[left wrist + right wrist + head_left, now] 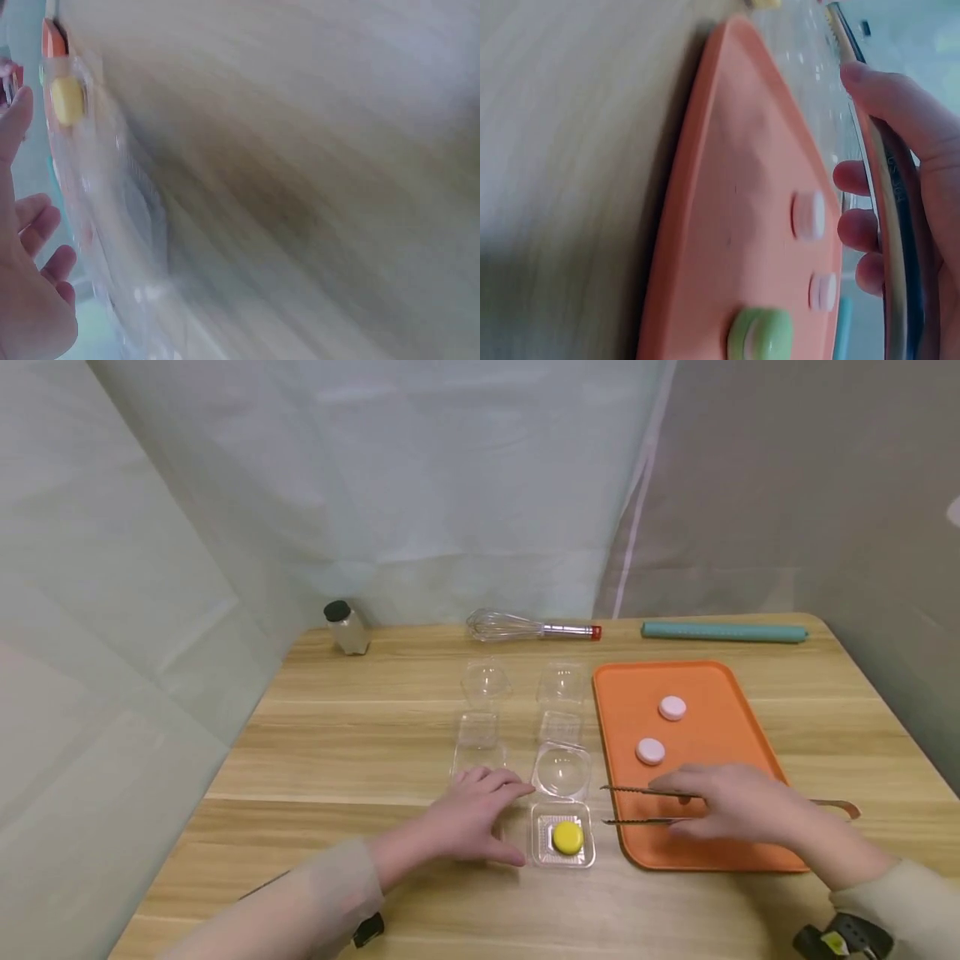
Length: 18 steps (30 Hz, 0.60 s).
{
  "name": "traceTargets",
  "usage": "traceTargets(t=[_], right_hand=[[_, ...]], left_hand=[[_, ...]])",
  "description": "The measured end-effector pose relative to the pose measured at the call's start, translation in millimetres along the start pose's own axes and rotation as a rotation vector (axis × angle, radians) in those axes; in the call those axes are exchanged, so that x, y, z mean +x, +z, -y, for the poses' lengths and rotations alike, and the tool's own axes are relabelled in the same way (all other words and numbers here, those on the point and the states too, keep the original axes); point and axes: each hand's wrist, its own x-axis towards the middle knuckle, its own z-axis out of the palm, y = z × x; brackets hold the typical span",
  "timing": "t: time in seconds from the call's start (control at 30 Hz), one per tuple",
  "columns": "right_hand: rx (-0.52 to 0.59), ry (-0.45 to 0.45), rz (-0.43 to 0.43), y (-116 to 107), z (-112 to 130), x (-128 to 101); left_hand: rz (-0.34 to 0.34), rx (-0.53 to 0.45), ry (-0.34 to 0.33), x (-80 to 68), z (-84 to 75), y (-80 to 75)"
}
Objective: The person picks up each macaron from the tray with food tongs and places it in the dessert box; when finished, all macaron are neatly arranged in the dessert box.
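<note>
My right hand (738, 802) holds metal tongs (647, 821) over the orange tray (626, 714). The tongs' two serrated arms are spread, tips pointing left, nothing between them. On the tray lie two pale pink macarons, one farther back (672, 707) and one nearer (650, 751). A green macaron (761, 335) shows on it in the right wrist view. My left hand (480, 814), fingers spread and holding nothing, is just left of a clear plastic box (536, 853). Inside that box sits a yellow macaron (567, 837); its domed lid (562, 772) is folded back behind.
More clear hinged boxes stand behind, one on the right (561, 725) and one on the left (478, 727). Along the table's back edge are a jar with a black lid (348, 631), a whisk (570, 631) and a teal rod (723, 632).
</note>
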Motion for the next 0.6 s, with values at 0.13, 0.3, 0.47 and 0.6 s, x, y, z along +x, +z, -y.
traceTargets(t=[0.13, 0.3, 0.47, 0.6], right_hand=[[-0.017, 0.027, -0.021, -2.3, -9.4, -7.2], [-0.030, 0.050, -0.017, -2.5, -20.2, -13.3], [-0.057, 0.094, -0.021, -3.3, -27.6, -19.0], [-0.089, 0.120, -0.015, -4.7, -32.0, -22.4]], left_hand=[[-0.041, -0.002, -0.026, -5.9, 10.7, -8.4], [-0.089, -0.020, -0.045, -14.7, 24.0, -12.6], [-0.096, -0.054, -0.049, -26.3, 35.4, -10.2], [-0.082, -0.076, -0.052, -36.4, 44.1, -10.8]])
